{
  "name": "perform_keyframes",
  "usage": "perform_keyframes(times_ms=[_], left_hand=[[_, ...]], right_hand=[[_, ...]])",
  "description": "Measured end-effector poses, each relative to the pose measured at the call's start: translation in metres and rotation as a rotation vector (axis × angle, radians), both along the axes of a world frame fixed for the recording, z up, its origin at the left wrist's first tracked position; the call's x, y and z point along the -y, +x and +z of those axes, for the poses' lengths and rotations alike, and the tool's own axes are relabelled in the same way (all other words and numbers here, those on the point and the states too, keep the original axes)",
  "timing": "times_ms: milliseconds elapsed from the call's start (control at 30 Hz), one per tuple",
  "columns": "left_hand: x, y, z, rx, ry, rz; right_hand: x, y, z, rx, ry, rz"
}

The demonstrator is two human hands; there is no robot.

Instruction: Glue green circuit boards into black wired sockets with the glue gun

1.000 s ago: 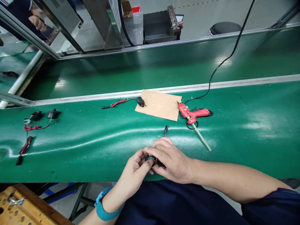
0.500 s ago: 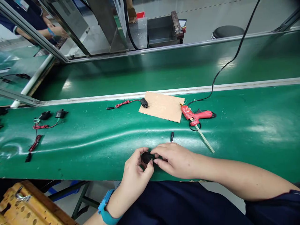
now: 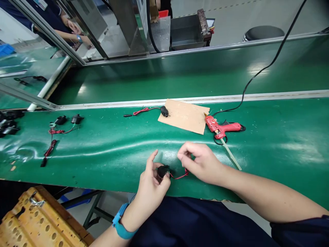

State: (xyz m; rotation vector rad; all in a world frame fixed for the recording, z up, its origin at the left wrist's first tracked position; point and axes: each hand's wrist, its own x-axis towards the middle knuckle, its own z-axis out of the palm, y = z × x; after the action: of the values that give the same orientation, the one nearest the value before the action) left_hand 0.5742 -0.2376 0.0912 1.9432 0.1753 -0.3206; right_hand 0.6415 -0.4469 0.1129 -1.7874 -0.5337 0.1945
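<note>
My left hand (image 3: 152, 181) pinches a small black round part (image 3: 162, 170) near the front edge of the green conveyor belt (image 3: 102, 147); the index finger points up. A red and black wire (image 3: 180, 176) runs from the part to my right hand (image 3: 202, 161), whose fingers are curled over the wire's far end. A blue band sits on my left wrist (image 3: 121, 226).
A cardboard sheet (image 3: 186, 116) and a red glue gun (image 3: 222, 127) with black cord lie beyond my hands. Another wired black part (image 3: 163, 111) sits by the cardboard; more wired parts (image 3: 65, 121) lie left. A wooden perforated block (image 3: 38, 219) is lower left. Another person's arms (image 3: 74, 29) show top left.
My right hand has lifted off the black part and drawn to the right, stretching out the red wire. The view has shifted, so the belt's items sit further right.
</note>
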Motion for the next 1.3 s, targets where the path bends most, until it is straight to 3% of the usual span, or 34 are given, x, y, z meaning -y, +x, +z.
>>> perform_keyframes(times_ms=[100, 167, 333, 433, 567, 833, 1300], left_hand=[[0.0, 0.0, 0.0, -0.045, -0.12, 0.054], [0.001, 0.002, 0.0, -0.109, -0.189, 0.086], [0.0, 0.01, 0.003, -0.272, -0.285, 0.136], [-0.001, 0.014, 0.005, -0.302, -0.212, 0.1], [0.001, 0.014, 0.004, -0.292, -0.119, 0.059], [0.006, 0.013, -0.004, -0.145, -0.067, 0.047], [0.007, 0.014, -0.007, -0.283, -0.155, 0.069]], right_hand=[[0.006, 0.009, 0.008, -0.124, 0.148, -0.158], [0.007, 0.009, 0.014, -0.046, 0.109, -0.171], [-0.004, -0.022, 0.021, 0.489, -0.218, 0.193], [-0.012, -0.04, 0.018, 0.594, -0.391, 0.375], [-0.018, -0.045, 0.013, 0.686, -0.501, 0.452], [-0.025, -0.053, 0.008, 0.664, -0.526, 0.482], [-0.026, -0.056, 0.001, 0.508, -0.446, 0.464]])
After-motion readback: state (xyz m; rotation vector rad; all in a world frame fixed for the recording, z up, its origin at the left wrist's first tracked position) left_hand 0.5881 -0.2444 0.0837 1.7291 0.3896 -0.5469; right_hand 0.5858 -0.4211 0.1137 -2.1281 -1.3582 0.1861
